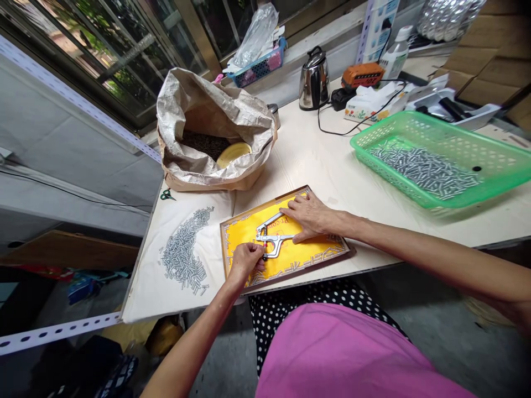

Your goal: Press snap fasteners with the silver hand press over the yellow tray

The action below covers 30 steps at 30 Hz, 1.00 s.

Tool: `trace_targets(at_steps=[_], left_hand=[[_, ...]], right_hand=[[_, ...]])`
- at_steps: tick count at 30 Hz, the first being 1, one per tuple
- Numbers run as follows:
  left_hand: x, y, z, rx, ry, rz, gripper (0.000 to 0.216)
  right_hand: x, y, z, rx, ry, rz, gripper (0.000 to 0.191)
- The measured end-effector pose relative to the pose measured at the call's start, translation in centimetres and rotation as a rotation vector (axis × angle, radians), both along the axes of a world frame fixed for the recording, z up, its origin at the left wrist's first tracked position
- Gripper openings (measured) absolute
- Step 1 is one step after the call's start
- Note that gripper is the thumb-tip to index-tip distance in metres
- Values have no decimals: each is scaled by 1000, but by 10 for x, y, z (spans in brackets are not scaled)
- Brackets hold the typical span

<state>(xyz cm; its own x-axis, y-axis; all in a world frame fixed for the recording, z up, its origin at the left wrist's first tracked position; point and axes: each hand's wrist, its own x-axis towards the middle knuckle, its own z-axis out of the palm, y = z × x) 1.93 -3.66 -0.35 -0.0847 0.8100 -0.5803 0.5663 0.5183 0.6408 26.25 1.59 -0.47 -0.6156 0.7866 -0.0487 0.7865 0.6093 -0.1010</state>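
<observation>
A loose heap of small metal pieces (pixel 185 251) lies at the table's left, with an open sack (pixel 215 179) standing just behind. Beside the heap, a worker's left hand (pixel 248 260) closes finger and thumb in a pinch at the head of a silver plier-like tool (pixel 274 242); what is between the fingertips is too small to tell. The tool lies over a yellow-lined tray (pixel 239 235), more pieces along its edges, its handles spread under the partly open, curled right hand (pixel 311 215), thumb and fingers touching them. The step appears to be placing something at the tool's head; the next move seems to call for steady alignment before any squeeze. At far right, a green basket (pixel 456 197) holds more pieces.
</observation>
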Motion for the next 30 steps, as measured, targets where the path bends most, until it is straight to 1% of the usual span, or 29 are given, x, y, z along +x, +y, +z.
trace_targets(at_steps=[1, 2, 3, 5, 6, 8, 10, 12, 14, 15, 16, 19, 21, 24, 27, 30], left_hand=[[0, -2, 1, 29, 52, -32, 22], [0, -5, 3, 97, 132, -76, 21], [1, -8, 4, 200, 229, -129, 18], [5, -12, 7, 460, 419, -272, 13], [9, -12, 7, 581, 483, -364, 15], [19, -7, 6, 736, 541, -567, 32], [30, 6, 4, 794, 554, -762, 53], [38, 22, 3, 770, 554, -920, 65], [43, 35, 2, 722, 557, -1030, 67], [44, 40, 3, 709, 563, -1067, 65], [44, 43, 4, 707, 572, -1092, 61], [44, 44, 6, 720, 590, -1121, 47], [44, 40, 6, 721, 581, -1102, 39], [46, 34, 4, 712, 567, -1037, 27], [48, 30, 1, 691, 564, -989, 23], [47, 29, -1, 688, 560, -965, 22]], right_hand=[[0, -1, 1, -3, 7, 2, 76], [0, -2, 3, -9, 15, 3, 74], [0, -4, 3, -14, 24, 6, 72], [-1, -7, 2, -20, 41, 21, 65], [-1, -9, 1, -19, 49, 32, 62], [-2, -13, -3, -4, 67, 49, 57], [-3, -16, -8, 13, 86, 46, 59], [-2, -18, -10, 24, 92, 13, 69], [0, -20, -10, 23, 75, -32, 77], [1, -20, -9, 19, 63, -50, 76], [2, -21, -8, 12, 49, -59, 72], [2, -23, -3, -7, 28, -51, 50], [-1, -26, -2, -12, 32, -52, 38], [-6, -29, -3, -27, 44, -43, 21], [-11, -30, -7, -59, 58, -26, 21], [-9, -27, -10, -62, 92, -47, 18]])
